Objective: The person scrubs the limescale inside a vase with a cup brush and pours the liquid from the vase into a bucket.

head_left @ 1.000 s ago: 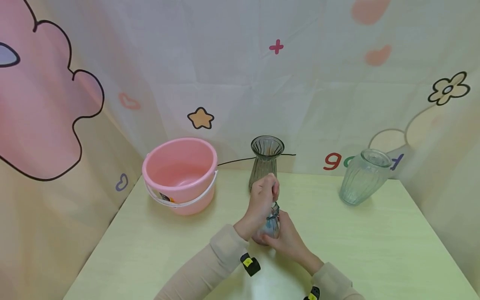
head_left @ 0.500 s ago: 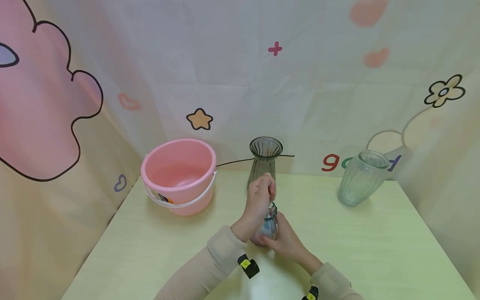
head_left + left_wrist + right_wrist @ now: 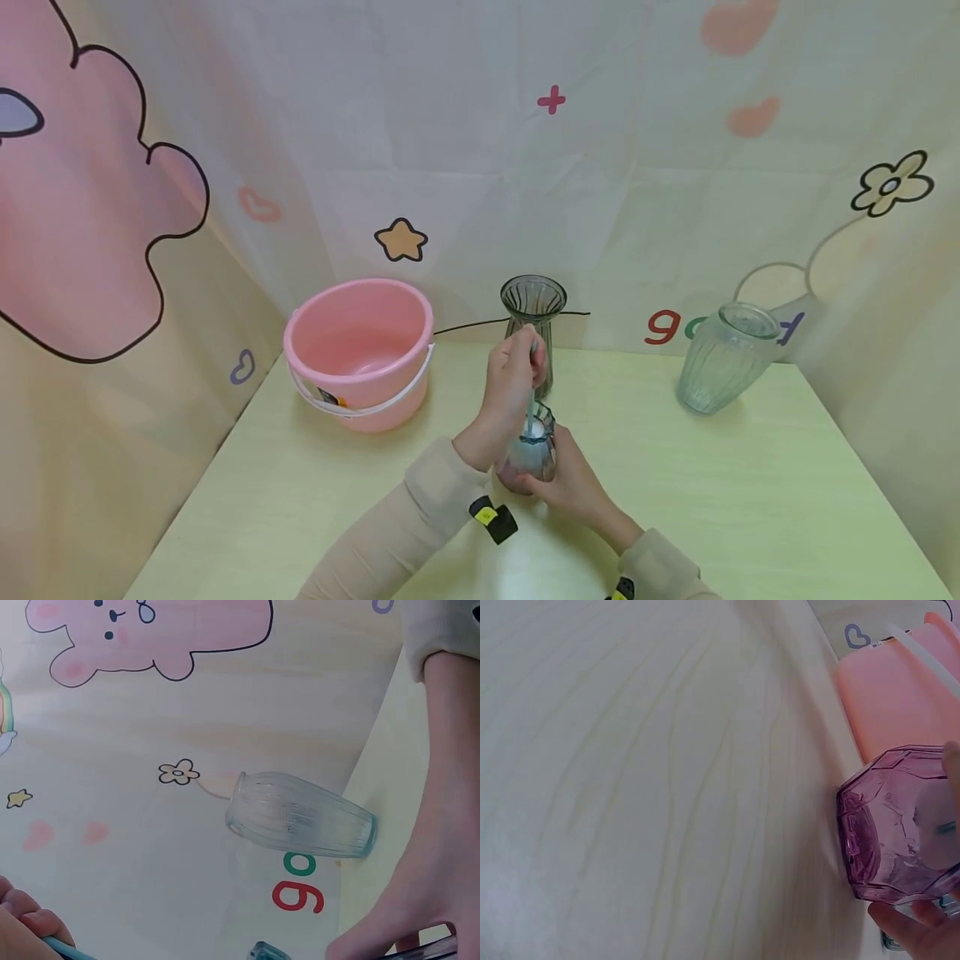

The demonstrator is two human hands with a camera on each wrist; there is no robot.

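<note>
My left hand (image 3: 510,375) grips the light-blue handle of a bottle brush (image 3: 530,410), raised above a small glass vase. The brush's pale head sits at the neck inside the vase (image 3: 517,475), whose glass runs from clear blue at the neck to pink-purple at the base. My right hand (image 3: 570,475) holds this vase round its side, thumb in front. From the right wrist view, the faceted purple base of the vase (image 3: 877,825) shows, with a whitish shape inside. A bit of the blue handle (image 3: 67,949) pokes from my left fist in the left wrist view.
A pink bucket (image 3: 375,400) with a white handle stands at the left. Behind my left hand is a grey fluted glass vase (image 3: 532,300). At the right back stands a clear greenish vase (image 3: 723,367). A printed cloth (image 3: 465,208) hangs behind the pale table (image 3: 750,500).
My left hand has risen slightly, drawing the brush upward so its handle and pale head now show at the vase's neck. My right hand keeps its hold on the vase.
</note>
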